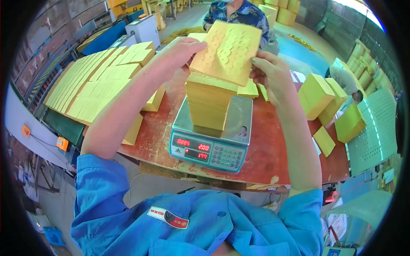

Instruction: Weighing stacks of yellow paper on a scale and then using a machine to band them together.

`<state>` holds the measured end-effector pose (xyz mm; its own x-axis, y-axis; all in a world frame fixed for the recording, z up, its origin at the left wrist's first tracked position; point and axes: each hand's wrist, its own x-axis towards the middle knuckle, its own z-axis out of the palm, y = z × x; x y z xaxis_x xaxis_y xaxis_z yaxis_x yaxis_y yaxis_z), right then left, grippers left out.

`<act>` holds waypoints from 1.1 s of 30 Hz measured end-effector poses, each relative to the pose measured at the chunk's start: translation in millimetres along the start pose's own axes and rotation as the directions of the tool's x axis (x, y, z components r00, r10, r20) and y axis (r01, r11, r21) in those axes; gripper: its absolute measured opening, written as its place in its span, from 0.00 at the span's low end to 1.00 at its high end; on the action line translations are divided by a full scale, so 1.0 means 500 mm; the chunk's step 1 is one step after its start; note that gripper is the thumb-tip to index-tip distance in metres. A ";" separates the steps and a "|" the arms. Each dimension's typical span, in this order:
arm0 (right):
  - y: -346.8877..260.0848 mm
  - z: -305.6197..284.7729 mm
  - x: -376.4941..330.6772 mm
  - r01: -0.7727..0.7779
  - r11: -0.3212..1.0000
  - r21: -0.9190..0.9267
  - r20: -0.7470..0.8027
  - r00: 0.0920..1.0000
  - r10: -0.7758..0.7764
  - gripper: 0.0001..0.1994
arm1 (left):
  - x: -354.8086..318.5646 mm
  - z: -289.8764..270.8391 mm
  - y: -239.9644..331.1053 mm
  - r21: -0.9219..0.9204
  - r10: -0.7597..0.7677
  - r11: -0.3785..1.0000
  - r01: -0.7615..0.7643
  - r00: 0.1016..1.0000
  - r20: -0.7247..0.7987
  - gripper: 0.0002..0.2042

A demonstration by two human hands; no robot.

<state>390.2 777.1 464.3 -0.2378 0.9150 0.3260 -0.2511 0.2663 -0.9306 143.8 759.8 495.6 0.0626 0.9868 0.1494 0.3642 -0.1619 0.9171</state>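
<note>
A tall stack of yellow paper (208,104) stands on the steel pan of a teal digital scale (211,149) with a lit red display and a keypad. Above the stack, both my hands hold up a yellow paper sheet (226,51) with rows of scalloped punched marks; it may be a few sheets together. My left hand (185,50) grips its left edge, the fingertips partly behind it. At the lower right edge my right hand (271,74) pinches it between thumb and fingers. The sheet is tilted, and its lower edge overlaps the top of the stack.
Long rows of yellow paper stacks (102,81) fill the left side of the red table (149,132). More yellow paper blocks (316,96) stand at the right. Across the table sits a person in a patterned shirt (243,15); another person (346,81) bends at the far right.
</note>
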 end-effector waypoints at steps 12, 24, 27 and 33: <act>0.066 0.013 0.035 -0.168 0.972 -0.162 -0.052 0.985 0.162 0.08 | 0.051 -0.022 -0.072 0.193 -0.120 0.975 0.107 0.991 0.060 0.14; 0.058 0.021 0.024 -0.095 0.947 -0.307 -0.023 0.995 0.093 0.14 | 0.036 -0.009 -0.094 0.270 -0.117 0.957 0.109 0.993 0.016 0.14; 0.073 0.004 0.017 -0.088 0.957 -0.277 -0.071 0.995 0.071 0.16 | 0.031 0.001 -0.093 0.298 -0.110 0.950 0.093 0.993 0.039 0.15; 0.087 0.004 -0.018 -0.064 0.954 -0.293 -0.133 0.991 0.025 0.19 | 0.000 0.015 -0.101 0.265 0.010 0.964 -0.012 1.000 0.010 0.18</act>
<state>379.6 779.7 421.0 -0.1169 0.9536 0.2775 0.0510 0.2848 -0.9572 132.2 767.9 446.7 0.0753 0.9851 0.1549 0.5964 -0.1690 0.7847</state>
